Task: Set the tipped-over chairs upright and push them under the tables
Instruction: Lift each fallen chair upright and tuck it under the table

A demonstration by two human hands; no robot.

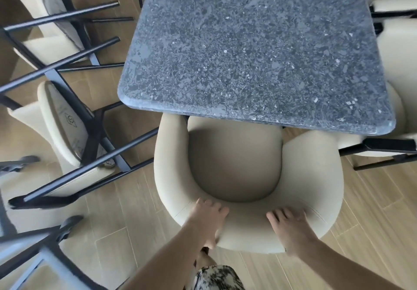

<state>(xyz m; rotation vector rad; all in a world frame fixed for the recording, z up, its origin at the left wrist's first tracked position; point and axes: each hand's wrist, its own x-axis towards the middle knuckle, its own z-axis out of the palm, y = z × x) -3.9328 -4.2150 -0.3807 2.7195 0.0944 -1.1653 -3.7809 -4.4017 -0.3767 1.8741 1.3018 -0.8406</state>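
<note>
A cream upholstered chair [316, 177] with a curved back stands upright, its seat front tucked under the near edge of the dark speckled stone table [255, 48]. My left hand [209, 219] lies over the top of the chair back, fingers on top and thumb down the outer face. My right hand [291, 228] rests flat on the back's top with fingers spread. To the left, a tipped-over cream chair [65, 136] lies on the floor with its black legs [94, 163] sticking out. A second one [52, 39] lies behind it.
Another chair's dark frame [38, 244] sits at the lower left. Cream chairs [394, 52] stand along the table's right side, one with black legs [383, 152] near the right corner. The floor is light wood tile [372, 233].
</note>
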